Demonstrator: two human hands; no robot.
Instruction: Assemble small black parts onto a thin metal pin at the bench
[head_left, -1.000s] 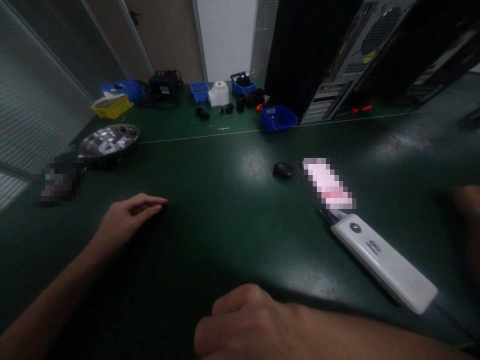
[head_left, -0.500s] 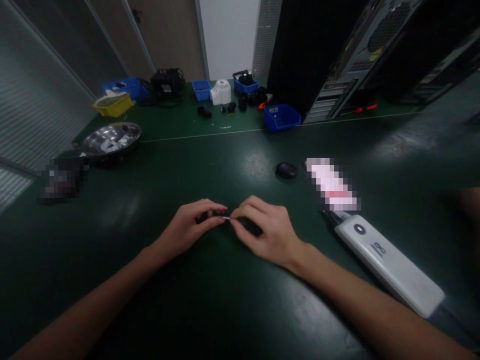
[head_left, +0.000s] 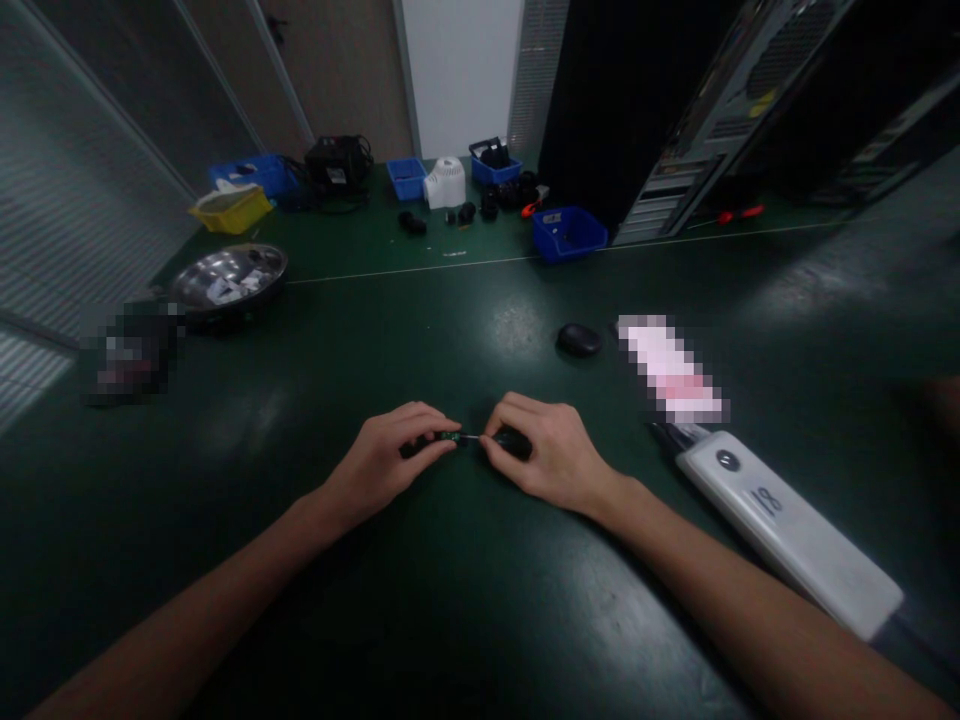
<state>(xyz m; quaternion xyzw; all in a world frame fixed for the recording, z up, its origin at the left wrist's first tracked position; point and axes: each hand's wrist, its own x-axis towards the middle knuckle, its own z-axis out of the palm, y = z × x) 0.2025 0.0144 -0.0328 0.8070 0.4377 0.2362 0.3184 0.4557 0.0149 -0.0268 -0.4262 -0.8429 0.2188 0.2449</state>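
Note:
My left hand [head_left: 394, 445] pinches a small dark piece with green on it, like a little circuit board [head_left: 451, 436], between thumb and fingers. From its right end a thin silvery pin [head_left: 472, 437] reaches across to my right hand [head_left: 551, 450]. The thumb and index finger of that hand are closed on the pin's other end. Both hands are held close together over the green table [head_left: 450, 600]. Whether the pin is fixed in the piece or only touching it, I cannot tell.
A black computer mouse [head_left: 578, 340] lies ahead to the right, near a blurred-out phone-like object [head_left: 667, 365] and a white power strip [head_left: 795, 530] marked 18. At the left is a metal bowl [head_left: 187, 285] with scraps. Blue bins [head_left: 568, 235] and a yellow bin [head_left: 232, 210] stand at the back.
My hands have moved slightly apart, the right one shifting right. The green piece in my left fingers and more of the thin pin now show. The view has shifted slightly.

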